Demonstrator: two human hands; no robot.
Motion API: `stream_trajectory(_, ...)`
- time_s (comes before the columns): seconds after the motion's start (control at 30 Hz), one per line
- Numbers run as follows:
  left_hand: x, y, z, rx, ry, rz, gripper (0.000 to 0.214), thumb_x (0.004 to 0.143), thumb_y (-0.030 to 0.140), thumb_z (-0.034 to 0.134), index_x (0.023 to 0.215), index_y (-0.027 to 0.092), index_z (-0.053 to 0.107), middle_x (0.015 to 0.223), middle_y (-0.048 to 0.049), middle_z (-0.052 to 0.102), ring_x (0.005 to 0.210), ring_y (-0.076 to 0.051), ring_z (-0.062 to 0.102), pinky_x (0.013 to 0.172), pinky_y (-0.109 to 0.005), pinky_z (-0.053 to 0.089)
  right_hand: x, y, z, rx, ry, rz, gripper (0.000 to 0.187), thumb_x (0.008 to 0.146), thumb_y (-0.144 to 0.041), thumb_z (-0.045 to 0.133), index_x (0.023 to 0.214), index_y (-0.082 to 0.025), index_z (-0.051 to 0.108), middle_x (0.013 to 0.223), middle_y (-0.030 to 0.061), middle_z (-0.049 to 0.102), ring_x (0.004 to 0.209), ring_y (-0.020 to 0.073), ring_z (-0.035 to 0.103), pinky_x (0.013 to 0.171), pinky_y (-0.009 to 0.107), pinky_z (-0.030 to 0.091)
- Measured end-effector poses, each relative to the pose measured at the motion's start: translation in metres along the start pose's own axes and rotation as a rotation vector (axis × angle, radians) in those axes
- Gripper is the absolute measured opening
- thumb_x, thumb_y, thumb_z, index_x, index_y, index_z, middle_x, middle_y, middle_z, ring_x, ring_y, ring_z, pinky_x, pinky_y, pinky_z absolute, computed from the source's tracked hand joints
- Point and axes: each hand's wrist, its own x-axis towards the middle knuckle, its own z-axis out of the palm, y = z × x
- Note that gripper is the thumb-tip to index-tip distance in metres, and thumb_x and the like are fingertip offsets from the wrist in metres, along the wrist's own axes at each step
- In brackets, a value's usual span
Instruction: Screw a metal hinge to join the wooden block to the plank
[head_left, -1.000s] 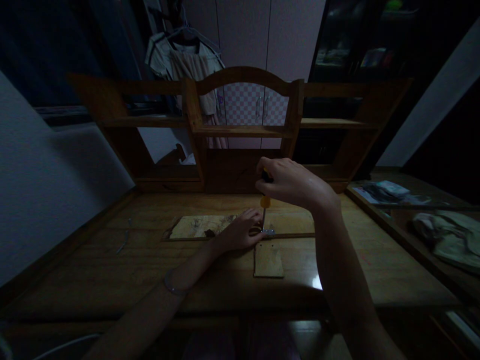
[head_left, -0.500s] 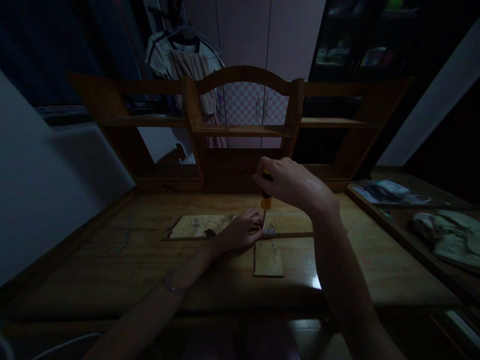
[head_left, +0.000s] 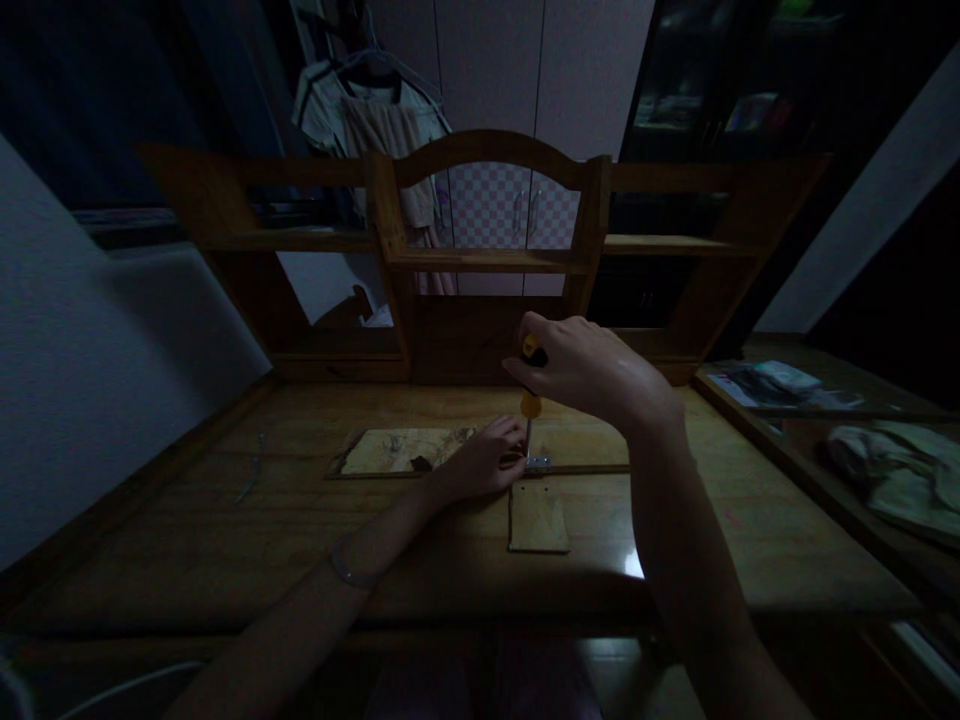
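Note:
In my right hand [head_left: 592, 370] is a screwdriver [head_left: 531, 402] with a yellow and black handle. It stands nearly upright, its shaft reaching down to a small metal hinge [head_left: 538, 463] on the front edge of a long wooden board [head_left: 405, 452]. My left hand [head_left: 491, 458] rests over this board with curled fingers, the thumb close to the hinge's left end and the screwdriver tip. Whatever lies beneath those fingers is hidden. Just in front of the hinge a small square wooden piece [head_left: 538, 520] with two dark holes near its back edge lies flat.
A wooden shelf unit [head_left: 487, 262] rises along the back of the desk [head_left: 300, 570]. Small thin items [head_left: 251, 480] lie at left. On the right are a crumpled cloth [head_left: 900, 470] and plastic-wrapped things [head_left: 784, 380]. Clothes [head_left: 375, 120] hang behind the shelf.
My right hand has turned slightly on the screwdriver handle, showing more of its yellow top. My left hand and both wooden pieces keep their places.

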Motion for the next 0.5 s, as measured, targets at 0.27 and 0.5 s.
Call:
stream_trajectory(0.27,-0.0002,-0.0022,0.0014,0.001,0.016,0.000,0.010,0.087,0.016,0.058,0.096,0.016,0.054,0.107,-0.0074,0.051,0.105,-0.022,0.049,0.091,-0.033,0.043,0.0006,0.0060,-0.0025,0.091,-0.023,-0.080,0.023,0.088,-0.033,0.049,0.105,-0.017,0.051,0.097,0.0073,0.063,0.094,0.0267,0.062,0.069,0.032,0.036)
stream_trajectory(0.5,-0.0011,-0.0050,0.0047,-0.003,0.017,0.027,0.010,0.086,0.014,0.058,0.093,0.016,0.052,0.105,-0.0065,0.052,0.104,-0.021,0.050,0.091,-0.032,0.043,0.0011,0.0051,-0.0004,-0.020,0.001,0.024,0.032,0.093,-0.042,0.045,0.106,-0.015,0.055,0.094,0.0107,0.064,0.089,0.0297,0.063,0.068,0.035,0.036)
